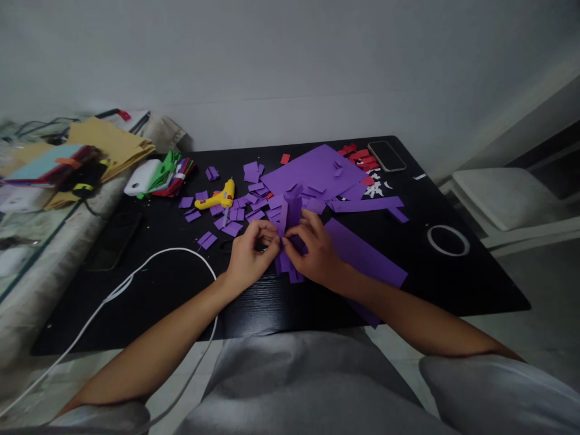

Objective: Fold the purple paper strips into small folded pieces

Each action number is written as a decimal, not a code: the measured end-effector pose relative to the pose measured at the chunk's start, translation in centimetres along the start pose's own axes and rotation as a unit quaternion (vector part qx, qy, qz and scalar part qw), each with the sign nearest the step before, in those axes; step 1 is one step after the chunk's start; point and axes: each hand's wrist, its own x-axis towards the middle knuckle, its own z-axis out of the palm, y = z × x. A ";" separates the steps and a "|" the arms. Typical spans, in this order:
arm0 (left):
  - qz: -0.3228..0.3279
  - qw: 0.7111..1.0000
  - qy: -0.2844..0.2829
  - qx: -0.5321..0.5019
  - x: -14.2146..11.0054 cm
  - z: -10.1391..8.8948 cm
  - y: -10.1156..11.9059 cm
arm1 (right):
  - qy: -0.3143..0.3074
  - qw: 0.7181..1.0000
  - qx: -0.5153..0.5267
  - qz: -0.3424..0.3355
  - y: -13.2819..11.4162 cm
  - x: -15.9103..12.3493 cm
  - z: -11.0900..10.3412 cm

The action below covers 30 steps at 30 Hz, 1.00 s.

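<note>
Head view: left hand and right hand each pinch my folded purple piece near its base, thumb against fingers. Relative to the yellow glue gun: held piece to the right; small purple pieces just beside; green paper to the left; white ring well to the right.

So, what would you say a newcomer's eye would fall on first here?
Probably the bright yellow plastic glue gun, lying among small purple paper pieces left of centre on the black table. Next, perhaps, the upright folded purple paper at the fingertips of both bare hands, mid-table.
</note>
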 end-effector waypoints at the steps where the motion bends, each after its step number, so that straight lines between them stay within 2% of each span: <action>1: 0.001 1.000 0.002 0.001 0.0 0.0 0.0 | 0.002 1.000 -0.001 -0.002 -0.1 0.0 0.0; 8: 0.006 1.000 0.005 -0.003 0.2 0.0 0.1 | 0.016 0.999 0.002 -0.031 -0.2 -0.2 0.1; 16: -0.025 0.998 0.003 -0.055 0.2 0.1 0.0 | 0.014 0.999 0.019 -0.041 -0.1 -0.1 0.1; 21: -0.033 0.996 0.003 -0.081 0.3 0.1 0.1 | 0.007 0.999 0.030 -0.020 -0.1 -0.2 0.1; 30: -0.041 0.993 0.006 -0.109 0.4 0.1 -0.1 | 0.018 0.999 -0.006 -0.042 -0.2 -0.2 0.0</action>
